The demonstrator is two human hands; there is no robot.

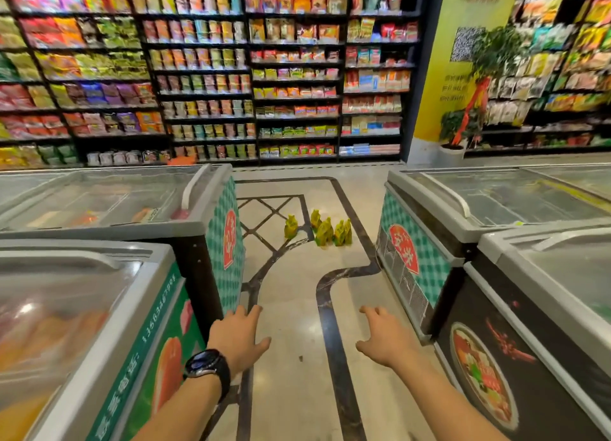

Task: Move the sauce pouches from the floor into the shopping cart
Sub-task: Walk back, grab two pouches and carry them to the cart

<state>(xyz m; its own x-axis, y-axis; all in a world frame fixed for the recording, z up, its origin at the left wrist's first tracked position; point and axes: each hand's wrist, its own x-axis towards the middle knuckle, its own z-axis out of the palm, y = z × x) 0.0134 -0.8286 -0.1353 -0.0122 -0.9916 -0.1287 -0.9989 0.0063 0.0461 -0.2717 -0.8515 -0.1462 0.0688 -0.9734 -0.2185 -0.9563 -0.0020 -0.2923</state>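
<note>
Person stands in a supermarket aisle, both bare arms stretched forward over the floor (pixel 291 311). Left hand (pixel 236 336) is palm down, fingers loosely spread, grip wide and holding nothing; there's a black wristwatch (pixel 206 364) on that wrist. Right hand (pixel 385 336) is the same: palm down, fingers relaxed and slightly apart, grip wide, nothing in it. The hands sit side by side with a gap between them, neither touching anything. The sauce pouches (pixel 322 230) are yellow-green and stand upright on the pale floor tile further down the aisle, well apart from both hands. It looks like about five, but blur makes the count soft. One pouch stands a little to the left of the rest and the others bunch close together, some touching. The group sits just beside a dark inlay line (pixel 330 325) that curves through the floor. The aisle is flanked by glass-topped chest freezers — near left freezer (pixel 82 308) with green side graphics, far left freezer (pixel 109 202) with a green checked end panel, far right freezer (pixel 463 202) with a matching panel, near right freezer (pixel 545 275) with a dark side and a food picture. The pouches lie between the end panels of the two far freezers. Behind, dark shelving (pixel 205 77) is packed with coloured packets. To the right of it are a yellow pillar (pixel 439 77) and a potted plant (pixel 463 123) with an orange ribbon.
</note>
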